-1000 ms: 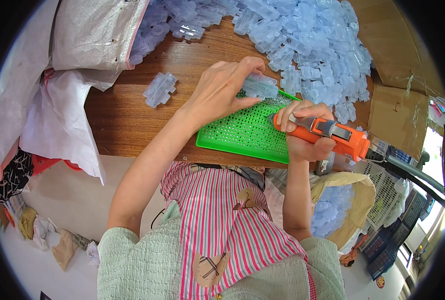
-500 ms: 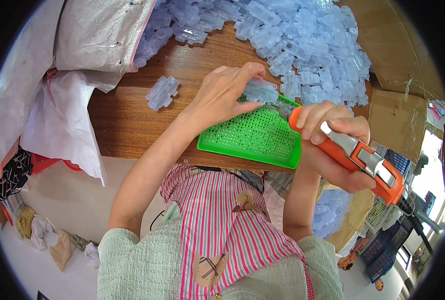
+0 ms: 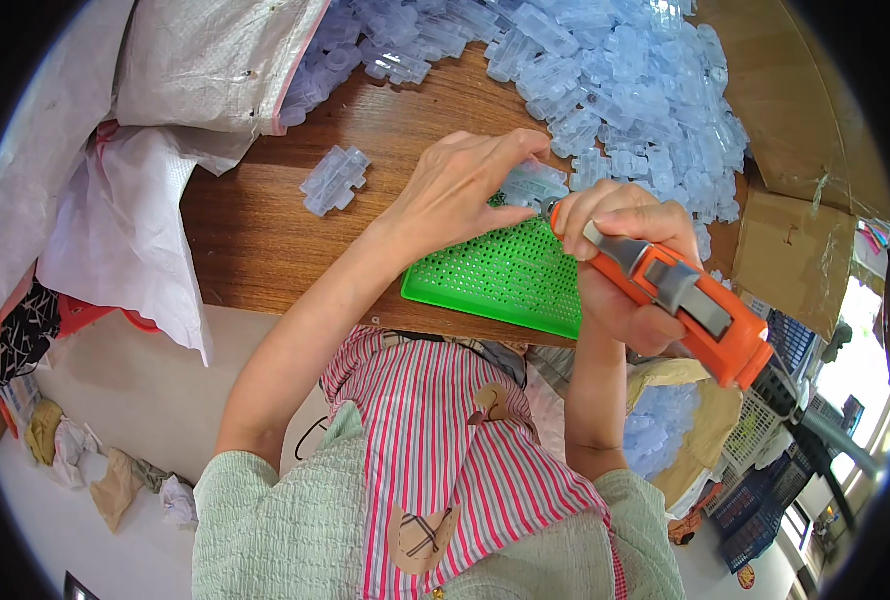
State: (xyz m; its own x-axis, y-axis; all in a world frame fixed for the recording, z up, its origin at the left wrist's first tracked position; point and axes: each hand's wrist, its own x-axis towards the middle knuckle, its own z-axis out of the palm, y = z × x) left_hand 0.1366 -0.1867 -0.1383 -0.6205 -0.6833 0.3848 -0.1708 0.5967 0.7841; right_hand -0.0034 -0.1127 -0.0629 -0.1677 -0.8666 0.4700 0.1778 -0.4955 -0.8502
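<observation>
Orange power driver [image 3: 700, 315] is grasped in the right hand [image 3: 655, 225]. Green perforated tray [image 3: 495, 285] lies beyond. Over its far part, the left hand [image 3: 465, 190] pinches a translucent plastic housing [image 3: 535, 187], tip just beside. Housing judged light, stiff, slick, crackable; hold its sides. Farther: heap of similar housings [image 3: 625, 110].
</observation>
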